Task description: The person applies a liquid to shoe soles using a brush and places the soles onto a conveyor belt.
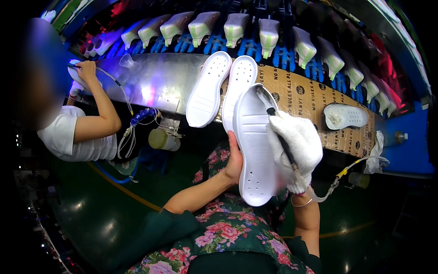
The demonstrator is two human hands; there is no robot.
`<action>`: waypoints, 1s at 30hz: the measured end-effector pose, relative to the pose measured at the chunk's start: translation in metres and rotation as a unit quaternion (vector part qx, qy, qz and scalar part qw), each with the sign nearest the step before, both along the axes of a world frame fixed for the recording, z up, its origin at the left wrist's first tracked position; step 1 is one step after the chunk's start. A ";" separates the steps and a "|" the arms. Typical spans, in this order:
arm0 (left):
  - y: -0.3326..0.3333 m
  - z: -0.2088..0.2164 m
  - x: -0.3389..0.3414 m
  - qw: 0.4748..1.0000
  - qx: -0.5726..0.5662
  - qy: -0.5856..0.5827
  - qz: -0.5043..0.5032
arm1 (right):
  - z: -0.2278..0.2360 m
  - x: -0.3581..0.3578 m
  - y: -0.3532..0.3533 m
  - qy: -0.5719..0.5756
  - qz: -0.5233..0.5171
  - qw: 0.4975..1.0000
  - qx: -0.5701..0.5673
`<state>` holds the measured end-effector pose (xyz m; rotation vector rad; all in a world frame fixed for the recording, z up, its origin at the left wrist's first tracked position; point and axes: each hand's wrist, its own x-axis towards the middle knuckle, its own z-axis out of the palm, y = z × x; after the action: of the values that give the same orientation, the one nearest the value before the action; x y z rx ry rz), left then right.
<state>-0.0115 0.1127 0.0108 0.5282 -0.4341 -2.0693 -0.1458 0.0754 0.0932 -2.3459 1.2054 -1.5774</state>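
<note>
My bare left hand (234, 160) grips the side of a white shoe sole (255, 155), which is tilted up over the bench's near edge with its hollow inner face toward me. A white knitted glove covers my right hand (299, 144), closed around a dark-handled brush (285, 148) with a pale hose trailing from it. The brush tip rests against the raised rim at the sole's far end. Just beyond lie two more white soles, one at the left (209, 89) and one beside it (242, 73), partly covered by the held one.
Printed cardboard (296, 93) covers part of the metal bench (159, 77). A white sole-shaped piece (350, 117) lies at right, near a crumpled white cloth (377, 148). White shoe uppers (237, 27) line a rack behind. A co-worker (86, 118) works at left beside a hanging container (163, 139).
</note>
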 end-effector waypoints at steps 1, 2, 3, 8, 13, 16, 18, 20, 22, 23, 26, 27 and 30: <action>0.001 -0.005 -0.001 0.999 0.011 0.032 -0.001 | 0.000 0.002 0.001 0.023 0.006 1.000 -0.013; 0.002 -0.007 -0.001 0.999 0.016 0.029 -0.002 | -0.001 0.004 0.002 0.046 0.011 0.999 -0.026; 0.001 -0.009 0.002 1.000 0.021 0.007 -0.010 | -0.004 0.008 0.005 0.044 0.032 0.998 -0.013; -0.004 -0.009 0.010 0.995 0.068 -0.037 0.056 | 0.003 0.012 0.020 -0.051 0.146 0.975 0.157; -0.019 -0.019 0.022 0.997 -0.028 0.076 0.001 | -0.011 0.005 0.008 -0.032 0.057 0.997 0.051; -0.027 -0.007 0.027 0.997 -0.024 -0.070 0.027 | -0.020 0.014 0.020 0.001 0.148 0.987 0.069; -0.036 -0.034 0.042 0.969 -0.103 0.223 -0.004 | -0.012 0.021 0.022 -0.067 0.207 0.971 0.103; -0.037 -0.031 0.042 0.978 -0.077 0.195 -0.004 | -0.014 0.012 0.016 -0.097 0.172 0.971 0.132; -0.040 -0.023 0.045 0.989 -0.067 0.131 -0.008 | -0.017 0.008 0.013 -0.059 0.100 0.991 0.071; -0.044 -0.014 0.046 0.997 -0.064 -0.028 0.035 | -0.020 0.011 0.015 -0.025 0.112 0.992 0.058; -0.057 -0.025 0.053 0.984 -0.123 0.116 -0.054 | -0.024 0.022 0.027 0.016 0.164 0.985 0.055; -0.057 -0.024 0.050 0.993 -0.052 0.100 -0.027 | -0.019 0.022 0.027 -0.017 0.196 0.976 0.087; -0.061 -0.022 0.054 0.994 -0.025 0.106 -0.018 | -0.021 0.019 0.021 -0.052 0.194 0.974 0.100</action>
<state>0.0429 0.0519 -0.0109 0.2687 -0.3712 -2.1161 -0.1271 0.0969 0.0721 -2.1727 0.7800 -1.3584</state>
